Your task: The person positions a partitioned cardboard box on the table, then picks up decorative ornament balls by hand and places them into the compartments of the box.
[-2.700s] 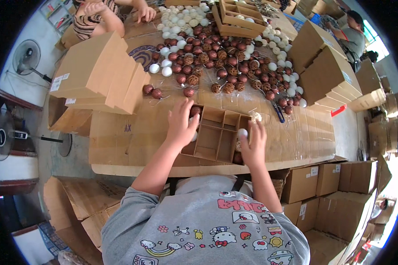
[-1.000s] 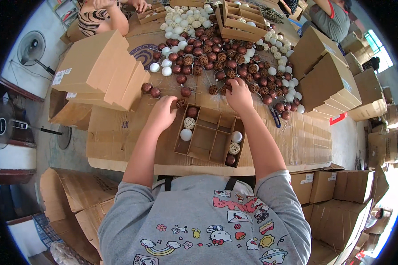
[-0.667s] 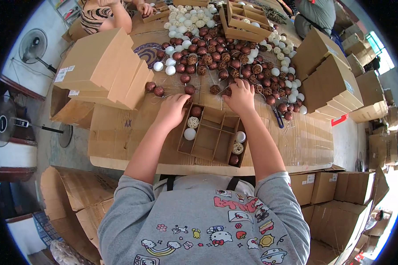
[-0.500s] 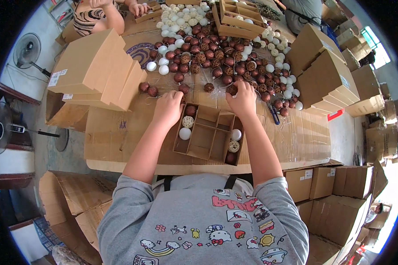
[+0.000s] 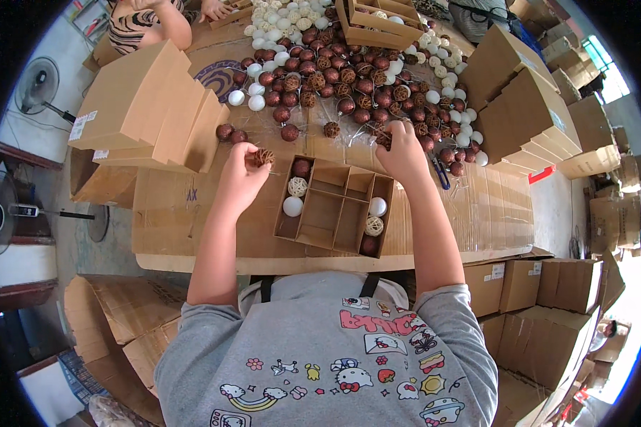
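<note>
My left hand (image 5: pixel 241 178) is closed on a brown wicker ball (image 5: pixel 265 157), held beside the upper left corner of a divided cardboard box (image 5: pixel 319 226). In the box's left column are a brown glitter ball (image 5: pixel 302 168), a white wicker ball (image 5: pixel 297 186) and a white ball (image 5: pixel 293 206). The right column has a white ball (image 5: pixel 378 206), a white wicker ball (image 5: pixel 374 225) and a brown ball (image 5: pixel 369 245). At the edge of the ball pile my right hand (image 5: pixel 406 155) pinches a dark brown ball (image 5: pixel 384 141), partly hidden by the fingers.
A heap of brown and white balls (image 5: pixel 335 78) covers the far table. Stacked cardboard boxes stand left (image 5: pixel 139 107) and right (image 5: pixel 534 121). Blue-handled pliers (image 5: pixel 441 173) lie right of my hand. Another person's hand (image 5: pixel 214 8) is at the far left, near a divided tray.
My left hand has moved left, away from the box corner, bringing the brown wicker ball into sight. The right hand has shifted slightly right, still at the pile's edge.
</note>
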`<state>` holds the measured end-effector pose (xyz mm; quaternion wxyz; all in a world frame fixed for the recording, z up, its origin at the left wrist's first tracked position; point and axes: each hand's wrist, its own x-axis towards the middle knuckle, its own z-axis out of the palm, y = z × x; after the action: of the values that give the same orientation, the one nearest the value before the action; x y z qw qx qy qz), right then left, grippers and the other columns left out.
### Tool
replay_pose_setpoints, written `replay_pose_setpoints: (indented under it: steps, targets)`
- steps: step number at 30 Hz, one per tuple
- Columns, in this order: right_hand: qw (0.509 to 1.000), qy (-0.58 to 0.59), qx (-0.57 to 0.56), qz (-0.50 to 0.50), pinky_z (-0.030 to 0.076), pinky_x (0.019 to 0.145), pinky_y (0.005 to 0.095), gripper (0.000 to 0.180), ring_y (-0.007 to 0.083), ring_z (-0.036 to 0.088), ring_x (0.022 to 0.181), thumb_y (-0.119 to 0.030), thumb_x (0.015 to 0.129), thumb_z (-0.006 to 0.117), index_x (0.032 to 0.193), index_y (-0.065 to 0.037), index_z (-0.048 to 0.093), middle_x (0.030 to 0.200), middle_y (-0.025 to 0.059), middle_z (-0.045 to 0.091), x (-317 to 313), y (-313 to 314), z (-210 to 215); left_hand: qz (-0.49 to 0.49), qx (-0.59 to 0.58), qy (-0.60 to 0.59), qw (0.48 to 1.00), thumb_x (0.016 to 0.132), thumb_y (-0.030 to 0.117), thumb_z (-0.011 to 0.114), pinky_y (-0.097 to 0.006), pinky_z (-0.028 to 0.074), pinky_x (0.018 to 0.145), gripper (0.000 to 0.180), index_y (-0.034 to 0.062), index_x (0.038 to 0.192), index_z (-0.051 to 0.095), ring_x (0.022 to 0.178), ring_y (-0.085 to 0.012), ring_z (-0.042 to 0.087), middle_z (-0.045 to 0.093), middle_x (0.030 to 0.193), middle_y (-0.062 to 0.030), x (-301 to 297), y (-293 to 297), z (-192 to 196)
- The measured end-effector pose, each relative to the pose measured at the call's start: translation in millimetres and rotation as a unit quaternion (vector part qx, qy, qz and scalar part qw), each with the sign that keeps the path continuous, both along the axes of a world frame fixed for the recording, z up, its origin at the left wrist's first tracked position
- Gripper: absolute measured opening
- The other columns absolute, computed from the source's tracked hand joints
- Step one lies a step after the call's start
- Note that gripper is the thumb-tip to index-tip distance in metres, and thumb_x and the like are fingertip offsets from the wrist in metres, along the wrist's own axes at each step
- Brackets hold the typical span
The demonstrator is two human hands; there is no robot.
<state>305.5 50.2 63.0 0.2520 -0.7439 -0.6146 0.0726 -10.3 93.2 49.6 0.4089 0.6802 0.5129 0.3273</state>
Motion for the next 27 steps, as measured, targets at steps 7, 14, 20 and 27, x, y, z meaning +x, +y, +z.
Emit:
replay_pose_setpoints:
  steps: [7, 14, 20, 27]
  targets:
    - [0.999, 0.005, -0.032, 0.034, 0.047, 0.087, 0.0421, 0.048, 0.0371, 0.058, 0.102, -0.019, 0.075, 0.068, 0.119, -0.006, 0.051, 0.108, 0.0192, 0.061, -11, 3, 0, -0.105, -0.074, -0.162, 0.978, 0.086, 0.002, 0.063, -0.025, 0.048, 0.079, 0.032, 0.0025, 0.117, 0.055, 0.093, -0.009, 0.057, 0.058, 0.103, -0.0042, -3, -55, -4]
    - [0.995, 0.094, 0.038, -0.015, 0.048, 0.079, 0.0427, 0.039, 0.0362, 0.06, 0.092, -0.02, 0.076, 0.071, 0.107, -0.003, 0.054, 0.094, 0.0188, 0.063, -20, -31, -1, -0.096, 0.042, -0.023, 0.994, 0.083, 0.023, 0.069, -0.038, 0.047, 0.074, 0.033, 0.0014, 0.104, 0.056, 0.086, -0.0299, 0.06, 0.062, 0.093, -0.0157, -2, -88, -7]
    - [0.977, 0.186, 0.084, -0.064, 0.05, 0.07, 0.0322, 0.039, 0.0245, 0.061, 0.088, -0.01, 0.077, 0.067, 0.115, -0.005, 0.058, 0.102, 0.0132, 0.062, -16, -79, -15, -0.074, 0.24, 0.062, 0.966, 0.075, 0.015, 0.074, -0.043, 0.046, 0.073, 0.032, 0.0025, 0.097, 0.054, 0.083, -0.0345, 0.056, 0.059, 0.086, -0.0146, 8, -94, -15]
    - [0.948, 0.271, 0.125, -0.114, 0.05, 0.067, 0.031, 0.029, 0.0256, 0.061, 0.089, -0.009, 0.079, 0.066, 0.106, -0.001, 0.057, 0.1, 0.013, 0.061, -25, -95, 2, -0.092, 0.257, 0.118, 0.955, 0.065, 0.011, 0.078, -0.043, 0.045, 0.067, 0.035, 0.0037, 0.086, 0.051, 0.076, -0.0341, 0.056, 0.056, 0.077, -0.013, 5, -92, -12]
